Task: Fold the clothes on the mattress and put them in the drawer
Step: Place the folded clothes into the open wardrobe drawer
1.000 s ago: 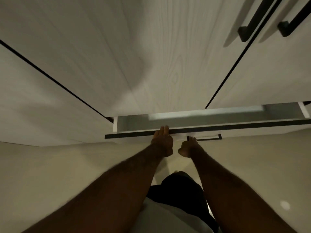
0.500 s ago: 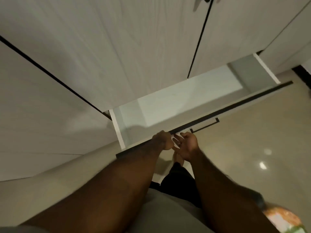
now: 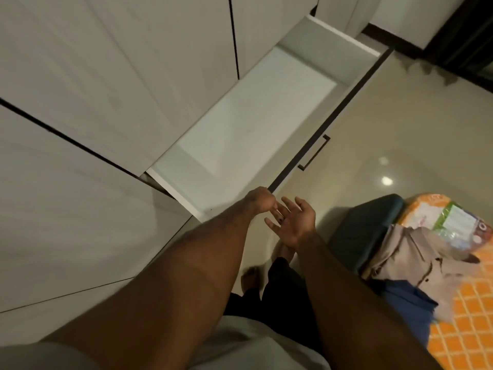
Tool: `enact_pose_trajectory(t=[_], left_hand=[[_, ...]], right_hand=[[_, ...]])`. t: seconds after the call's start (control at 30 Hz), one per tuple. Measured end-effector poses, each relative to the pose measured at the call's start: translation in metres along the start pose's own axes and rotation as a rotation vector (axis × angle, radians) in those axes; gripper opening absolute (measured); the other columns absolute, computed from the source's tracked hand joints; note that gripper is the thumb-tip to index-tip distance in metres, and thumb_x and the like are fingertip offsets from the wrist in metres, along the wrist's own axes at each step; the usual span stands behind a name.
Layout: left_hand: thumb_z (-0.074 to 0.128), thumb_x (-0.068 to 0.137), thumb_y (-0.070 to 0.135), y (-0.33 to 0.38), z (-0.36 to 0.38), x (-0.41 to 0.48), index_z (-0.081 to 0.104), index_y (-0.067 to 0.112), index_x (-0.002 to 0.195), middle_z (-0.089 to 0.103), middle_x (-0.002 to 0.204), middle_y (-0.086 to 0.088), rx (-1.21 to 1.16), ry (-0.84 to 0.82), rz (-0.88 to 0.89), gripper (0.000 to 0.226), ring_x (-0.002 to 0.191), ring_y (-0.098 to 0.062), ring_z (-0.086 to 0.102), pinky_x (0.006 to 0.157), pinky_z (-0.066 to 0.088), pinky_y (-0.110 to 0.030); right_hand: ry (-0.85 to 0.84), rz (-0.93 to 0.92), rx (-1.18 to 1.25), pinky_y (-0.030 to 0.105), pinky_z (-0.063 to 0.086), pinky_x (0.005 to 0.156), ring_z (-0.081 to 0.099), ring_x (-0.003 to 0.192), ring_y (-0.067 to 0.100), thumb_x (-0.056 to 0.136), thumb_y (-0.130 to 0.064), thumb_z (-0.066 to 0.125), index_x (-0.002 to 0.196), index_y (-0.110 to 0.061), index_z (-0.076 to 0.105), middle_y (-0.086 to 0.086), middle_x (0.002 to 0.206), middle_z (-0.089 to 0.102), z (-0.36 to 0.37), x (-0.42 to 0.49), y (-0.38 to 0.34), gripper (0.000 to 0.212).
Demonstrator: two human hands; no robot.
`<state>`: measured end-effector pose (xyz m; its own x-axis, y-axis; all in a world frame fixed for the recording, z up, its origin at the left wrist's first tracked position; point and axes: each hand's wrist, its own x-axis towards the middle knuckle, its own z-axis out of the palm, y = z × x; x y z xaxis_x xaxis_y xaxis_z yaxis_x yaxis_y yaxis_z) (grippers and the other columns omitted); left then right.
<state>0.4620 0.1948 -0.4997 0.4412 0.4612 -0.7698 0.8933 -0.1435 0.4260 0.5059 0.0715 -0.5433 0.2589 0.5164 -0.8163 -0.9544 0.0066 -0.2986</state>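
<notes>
Two hands hung near the open drawer (image 3: 253, 129): left hand (image 3: 260, 202) curled by its front edge, grip unclear; right hand (image 3: 293, 222) splayed, empty

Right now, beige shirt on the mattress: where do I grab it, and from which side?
Pinch the beige shirt at what looks like its collar end, the end toward the drawer, coming from the mattress edge nearest the open right hand. It lies crumpled, placket up, over a blue garment, so a high pinch probably lifts it alone.
</notes>
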Motion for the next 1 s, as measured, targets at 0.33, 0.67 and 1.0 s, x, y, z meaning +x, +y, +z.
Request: enact_pose_trajectory(t=[0.33,0.67,1.0], left_hand=[[0.051,0.101,0.012,0.015,0.075,-0.025,0.053,0.006,0.141,0.056,0.142,-0.015,0.005,-0.114,0.041,0.041,0.126,-0.032,0.057,0.095,0.048,-0.038],[0.051,0.102,0.023,0.036,0.125,-0.036,0.059,0.003,0.132,0.067,0.124,-0.014,0.241,-0.003,0.08,0.037,0.1,-0.027,0.067,0.08,0.051,-0.032],[0.053,0.099,0.033,0.024,0.215,-0.068,0.047,0.012,0.143,0.006,0.168,-0.012,0.249,0.212,0.121,0.05,0.149,-0.033,0.027,0.108,0.045,-0.041]], right_hand=[[0.054,-0.089,0.06,0.06,0.034,0.117,0.048,0.138,0.034,0.097,-0.073,0.034,0.155,-0.023,0.041,0.009,0.154,0.049,-0.062,-0.04,0.006,0.077],[0.002,-0.128,0.149,0.059,0.034,0.117,0.052,0.135,0.032,0.096,-0.075,0.035,0.154,-0.027,0.042,0.011,0.148,0.055,-0.11,-0.069,0.008,0.076],[0.12,-0.224,0.224,0.046,0.048,0.1,0.054,0.133,0.028,0.094,-0.077,0.034,0.148,-0.026,0.05,0.011,0.146,0.056,-0.182,-0.102,0.002,0.076]])
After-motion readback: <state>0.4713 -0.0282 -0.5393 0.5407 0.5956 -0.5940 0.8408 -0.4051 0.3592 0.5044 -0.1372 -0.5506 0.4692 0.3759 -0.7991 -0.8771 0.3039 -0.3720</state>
